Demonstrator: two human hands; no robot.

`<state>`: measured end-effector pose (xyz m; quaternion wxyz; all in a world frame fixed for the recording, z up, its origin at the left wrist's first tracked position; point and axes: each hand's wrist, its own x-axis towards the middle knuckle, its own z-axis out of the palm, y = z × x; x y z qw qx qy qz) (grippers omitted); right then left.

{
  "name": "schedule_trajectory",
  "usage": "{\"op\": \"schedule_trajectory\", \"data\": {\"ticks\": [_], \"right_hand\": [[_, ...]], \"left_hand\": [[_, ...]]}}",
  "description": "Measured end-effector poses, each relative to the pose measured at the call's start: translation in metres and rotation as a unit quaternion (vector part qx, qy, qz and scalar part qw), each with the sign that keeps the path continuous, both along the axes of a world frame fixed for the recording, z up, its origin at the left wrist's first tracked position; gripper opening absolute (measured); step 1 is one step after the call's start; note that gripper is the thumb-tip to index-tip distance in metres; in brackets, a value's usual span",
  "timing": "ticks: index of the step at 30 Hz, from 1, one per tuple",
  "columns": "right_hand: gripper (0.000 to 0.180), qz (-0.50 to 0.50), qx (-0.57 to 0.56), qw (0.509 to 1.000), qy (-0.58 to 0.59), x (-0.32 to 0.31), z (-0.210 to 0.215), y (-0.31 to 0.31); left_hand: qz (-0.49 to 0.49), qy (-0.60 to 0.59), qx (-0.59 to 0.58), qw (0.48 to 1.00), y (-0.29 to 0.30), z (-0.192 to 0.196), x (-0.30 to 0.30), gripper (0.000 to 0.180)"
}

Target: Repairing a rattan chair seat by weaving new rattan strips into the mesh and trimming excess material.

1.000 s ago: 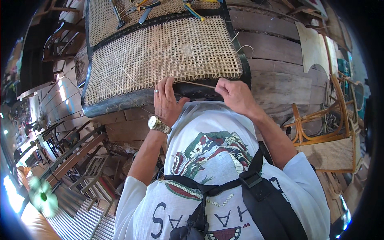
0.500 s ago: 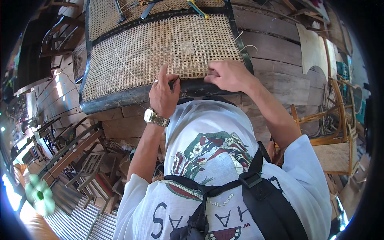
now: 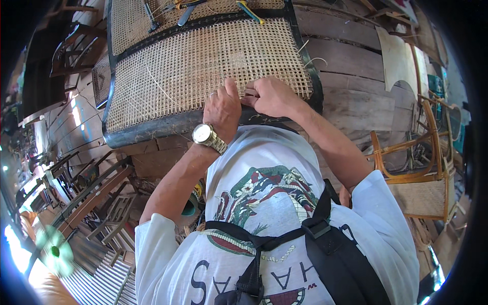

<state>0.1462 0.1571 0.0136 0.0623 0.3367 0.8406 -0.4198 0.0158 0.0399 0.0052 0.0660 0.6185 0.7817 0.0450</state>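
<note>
Leaning over the near edge of a woven cane panel [image 3: 203, 61], I have both hands close together where the weave meets its black frame [image 3: 152, 133]. The panel lies right in front of my body. My left hand [image 3: 222, 108], with a ring [image 3: 212, 94] on one finger and a watch [image 3: 203, 133] at the wrist, is angled upward at that edge; I cannot tell whether its fingers grip anything. My right hand [image 3: 274, 96] is just beside it, fingers bent and drawn in narrow, but I cannot make out a strand between them. One loose strand [image 3: 156, 81] lies across the left part of the weave, and another [image 3: 316, 60] curls out past the right side. Beyond the far bar, yellow-and-blue pliers [image 3: 250, 11] and a blue-handled tool [image 3: 187, 15] rest near the top. Wooden boards [image 3: 356, 107] spread to my right, with a cane chair [image 3: 417, 197] on that side.
</note>
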Motion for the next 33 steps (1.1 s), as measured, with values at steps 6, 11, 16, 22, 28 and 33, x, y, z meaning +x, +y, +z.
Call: {"op": "schedule_trajectory", "data": {"ticks": [6, 11, 16, 22, 28, 33], "right_hand": [[0.029, -0.023, 0.014, 1.0, 0.003, -0.011, -0.001, -0.005], [0.021, -0.001, 0.059, 0.998, -0.003, -0.023, -0.008, -0.012], [0.018, 0.032, 0.079, 0.996, 0.04, -0.021, -0.005, -0.017], [0.026, 0.038, 0.084, 0.995, -0.048, -0.018, 0.01, -0.012], [0.023, -0.009, 0.007, 1.0, 0.007, -0.004, 0.007, -0.006], [0.02, 0.036, 0.035, 0.998, 0.037, -0.011, -0.006, -0.004]], "left_hand": [[0.08, -0.081, 0.021, 0.993, -0.011, -0.01, 0.0, 0.013], [0.149, -0.187, 0.088, 0.967, -0.03, -0.021, 0.002, 0.028], [0.118, -0.241, 0.211, 0.94, -0.038, -0.012, 0.002, 0.044], [0.16, -0.255, 0.138, 0.943, -0.026, -0.004, -0.002, 0.029], [0.133, -0.257, 0.192, 0.938, -0.051, -0.021, -0.009, 0.023], [0.163, -0.274, 0.215, 0.923, -0.045, -0.006, -0.009, 0.025]]}}
